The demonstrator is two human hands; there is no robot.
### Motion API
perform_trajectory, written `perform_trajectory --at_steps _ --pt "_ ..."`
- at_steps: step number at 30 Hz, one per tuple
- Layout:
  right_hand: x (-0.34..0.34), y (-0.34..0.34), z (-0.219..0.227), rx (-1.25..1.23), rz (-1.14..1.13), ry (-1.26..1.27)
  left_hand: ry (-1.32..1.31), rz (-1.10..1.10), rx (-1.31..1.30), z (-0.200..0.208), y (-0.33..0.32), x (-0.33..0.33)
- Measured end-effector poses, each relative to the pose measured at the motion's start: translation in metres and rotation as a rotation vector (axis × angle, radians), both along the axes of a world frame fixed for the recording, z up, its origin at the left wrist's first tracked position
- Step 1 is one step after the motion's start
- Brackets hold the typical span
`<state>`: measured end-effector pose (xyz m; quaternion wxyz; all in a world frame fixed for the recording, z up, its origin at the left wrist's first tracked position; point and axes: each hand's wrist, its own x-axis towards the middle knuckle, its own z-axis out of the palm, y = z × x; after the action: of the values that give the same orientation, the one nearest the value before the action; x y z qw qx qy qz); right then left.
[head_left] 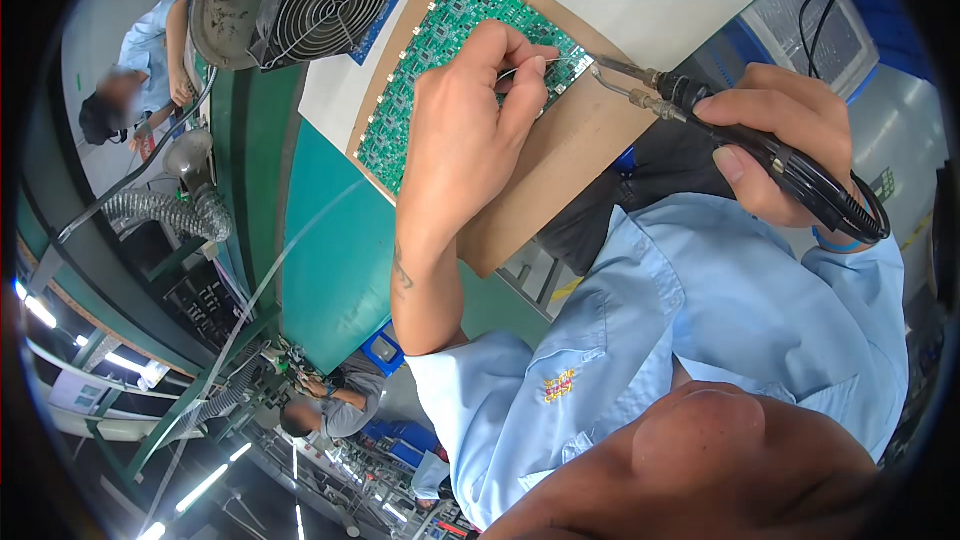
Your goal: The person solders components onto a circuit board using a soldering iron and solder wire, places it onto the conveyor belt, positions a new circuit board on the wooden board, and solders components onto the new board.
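A green circuit board (400,105), crowded with small parts and white connectors along its edges, lies on a brown board (545,165). Over its right part, my left hand (460,135) pinches a thin silvery wire (560,60), which looks like solder wire, between thumb and fingers. My right hand (790,130) grips the black handle of a soldering iron (685,92) from the right. Its metal shaft and a bent thin tube beside it reach toward white connectors at the board's right corner. Whether the tip touches the board is too small to tell.
A fan with a wire guard (335,2) and a grimy funnel-shaped duct (222,10) stand beyond the board. A cable (868,208) trails from the iron. To the right is a clear plastic bin (815,30). Two other people (150,50) are at work on the left.
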<state>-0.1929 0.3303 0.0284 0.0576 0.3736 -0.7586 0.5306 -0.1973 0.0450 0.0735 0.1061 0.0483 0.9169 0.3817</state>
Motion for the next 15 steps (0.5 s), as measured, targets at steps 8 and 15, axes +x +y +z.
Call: perform_trajectory --at_steps 8,15 --pt "0.0007 -0.0009 -0.0001 0.006 -0.013 -0.018 0.008 -0.009 0.001 -0.0020 -0.0014 -0.0001" --pt "0.0006 -0.0014 -0.0018 0.004 -0.005 -0.009 0.028 -0.018 -0.037 0.0005 0.0000 -0.0001"
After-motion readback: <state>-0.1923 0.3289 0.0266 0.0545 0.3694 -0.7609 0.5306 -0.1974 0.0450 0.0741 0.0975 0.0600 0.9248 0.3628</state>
